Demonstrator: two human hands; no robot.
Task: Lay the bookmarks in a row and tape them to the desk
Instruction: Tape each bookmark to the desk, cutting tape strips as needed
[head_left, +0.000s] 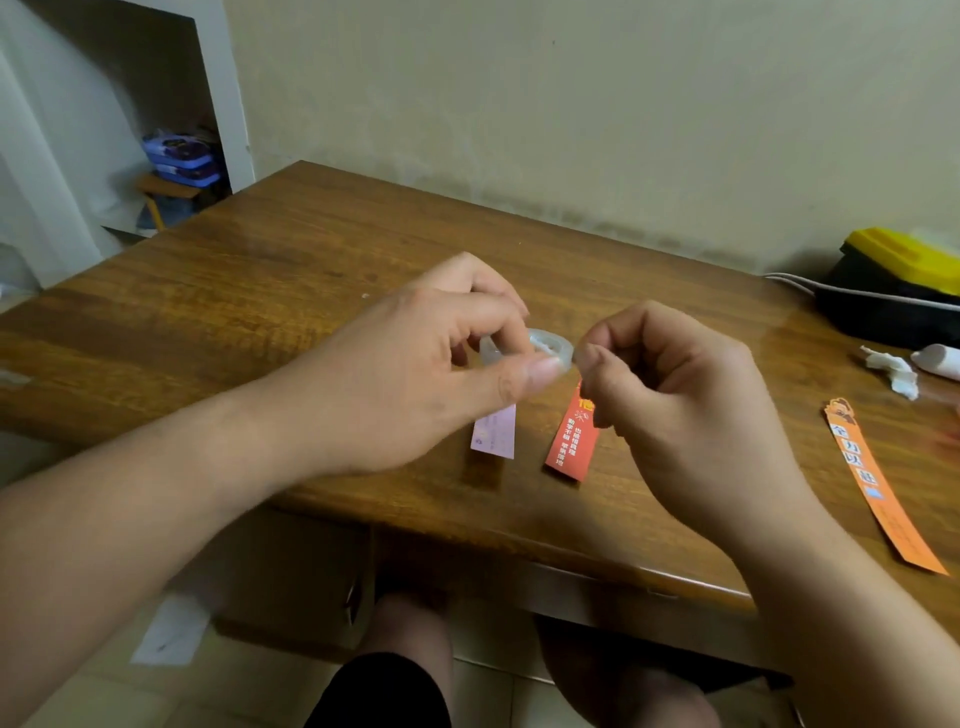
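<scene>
My left hand (415, 358) grips a small roll of clear tape (545, 345) above the wooden desk (260, 291), thumb pressed on its rim. My right hand (670, 384) has its fingers curled and pinches at the roll's right edge, where the tape end seems to be. Beneath the hands lie a pale lilac bookmark (494, 434) and a red bookmark (571, 441) side by side, their upper parts hidden. A long orange bookmark (872, 486) lies apart at the right, near the desk's front edge.
A black and yellow box (893, 286) with a white cable stands at the back right by the wall. Crumpled tissue (891, 369) and a white tube (937, 361) lie near it. My knees show under the desk's front edge. A doorway opens at the left.
</scene>
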